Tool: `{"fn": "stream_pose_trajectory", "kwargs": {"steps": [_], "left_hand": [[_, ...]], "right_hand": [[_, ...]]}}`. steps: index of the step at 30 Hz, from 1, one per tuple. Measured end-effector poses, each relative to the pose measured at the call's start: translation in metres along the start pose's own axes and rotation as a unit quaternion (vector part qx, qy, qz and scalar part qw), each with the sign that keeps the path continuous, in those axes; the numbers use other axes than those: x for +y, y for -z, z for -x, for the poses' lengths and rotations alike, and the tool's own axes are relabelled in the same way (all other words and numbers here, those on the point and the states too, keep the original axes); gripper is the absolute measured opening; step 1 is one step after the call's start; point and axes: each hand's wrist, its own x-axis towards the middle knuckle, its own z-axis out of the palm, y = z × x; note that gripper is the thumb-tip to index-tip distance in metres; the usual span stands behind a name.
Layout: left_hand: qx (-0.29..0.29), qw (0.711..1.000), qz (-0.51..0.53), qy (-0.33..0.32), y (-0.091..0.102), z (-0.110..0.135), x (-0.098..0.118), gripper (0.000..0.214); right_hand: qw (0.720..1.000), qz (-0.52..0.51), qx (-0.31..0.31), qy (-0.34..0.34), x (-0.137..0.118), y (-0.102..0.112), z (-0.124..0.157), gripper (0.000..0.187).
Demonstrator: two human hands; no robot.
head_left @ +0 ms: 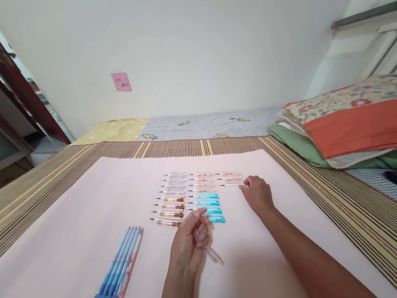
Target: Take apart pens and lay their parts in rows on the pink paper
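Seeing white wall (213, 46) beyond left hand (190, 242) and right hand (258, 194), pale sheet (60, 228) under both, pen rows (208, 204) just past left hand and left of right hand, apparently grouped by colour to keep kinds apart, with blue pens (116, 266) side by side left of left hand. Holding clear pinkish pen (214, 256) in left hand's curled grip, likely parked there, and pinching slim white stick (230, 185) by one end in right hand, aimed leftward, probably matching the rows. Can't read any brand, nor marks on pink note (121, 81) past left hand.
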Motion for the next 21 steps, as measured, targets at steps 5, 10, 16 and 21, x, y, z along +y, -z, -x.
{"fn": "stream_pose_trajectory", "kwargs": {"steps": [5,10,16,21], "left_hand": [[0.004,1.0,-0.001,-0.001,-0.001,0.001,0.0,0.042],[0.004,1.0,-0.003,-0.001,-0.003,0.002,0.0,0.041],[0.008,1.0,-0.001,0.003,-0.004,0.003,0.0,0.044],[0.007,1.0,-0.001,0.001,-0.004,0.003,0.0,0.043]], "right_hand": [[0.999,0.028,-0.019,-0.014,-0.006,0.003,-0.002,0.014],[0.999,0.035,-0.025,-0.019,-0.01,0.005,-0.003,0.015],[0.998,0.037,-0.032,-0.035,-0.014,0.007,-0.005,0.015],[0.997,0.038,-0.04,-0.055,-0.015,0.007,-0.006,0.02]]}}
